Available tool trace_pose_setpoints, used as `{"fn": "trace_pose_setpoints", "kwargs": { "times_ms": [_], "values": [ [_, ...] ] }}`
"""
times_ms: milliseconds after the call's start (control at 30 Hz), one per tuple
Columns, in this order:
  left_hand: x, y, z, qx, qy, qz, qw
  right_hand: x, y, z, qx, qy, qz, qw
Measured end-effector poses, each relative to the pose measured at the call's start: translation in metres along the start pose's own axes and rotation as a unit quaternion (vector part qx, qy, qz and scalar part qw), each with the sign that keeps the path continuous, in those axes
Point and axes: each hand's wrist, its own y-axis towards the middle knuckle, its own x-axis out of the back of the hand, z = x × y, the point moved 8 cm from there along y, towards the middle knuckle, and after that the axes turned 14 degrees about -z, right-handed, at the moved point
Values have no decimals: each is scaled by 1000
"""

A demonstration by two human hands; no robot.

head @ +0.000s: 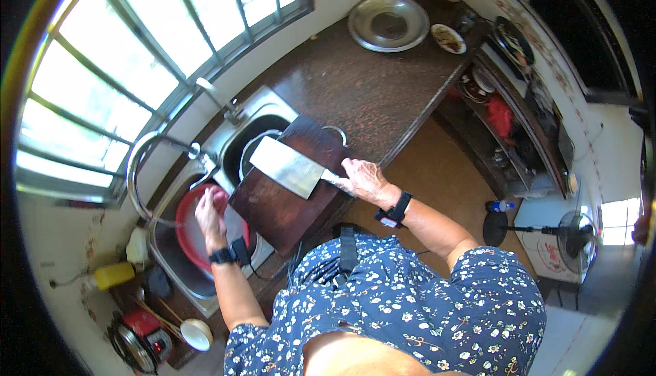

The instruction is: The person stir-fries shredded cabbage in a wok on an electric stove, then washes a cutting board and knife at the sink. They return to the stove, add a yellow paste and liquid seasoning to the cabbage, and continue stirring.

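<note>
My right hand (363, 180) grips the handle of a broad cleaver (288, 165), whose flat blade lies over a dark wooden cutting board (266, 209). The board sits across the edge of a double steel sink. To the left, my left hand (209, 218) is over a red plastic basin (190, 257) in the sink basin, holding a piece of reddish food (219, 196), perhaps meat. Cloudy water shows in the basin. A round metal pot (247, 153) is partly hidden under the board in the other sink basin.
A curved chrome faucet (134, 171) arches by the red basin. A large metal tray (388, 23) and a white dish of food (448, 39) stand at the counter's far end. A white bowl (197, 335) and a red cooker (141, 322) are at lower left.
</note>
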Motion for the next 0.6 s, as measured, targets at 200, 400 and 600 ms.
{"fn": "trace_pose_setpoints", "kwargs": {
  "times_ms": [200,400,600],
  "values": [
    [20,-42,-21,-236,737,-68,630,28,-7,60,1,397,74,915],
    [-28,-32,10,-184,498,120,839,30,-16,49,104,265,-10,959],
    [-71,-74,-28,-384,567,63,726,42,-61,-37,-53,169,-49,983]
  ]
}}
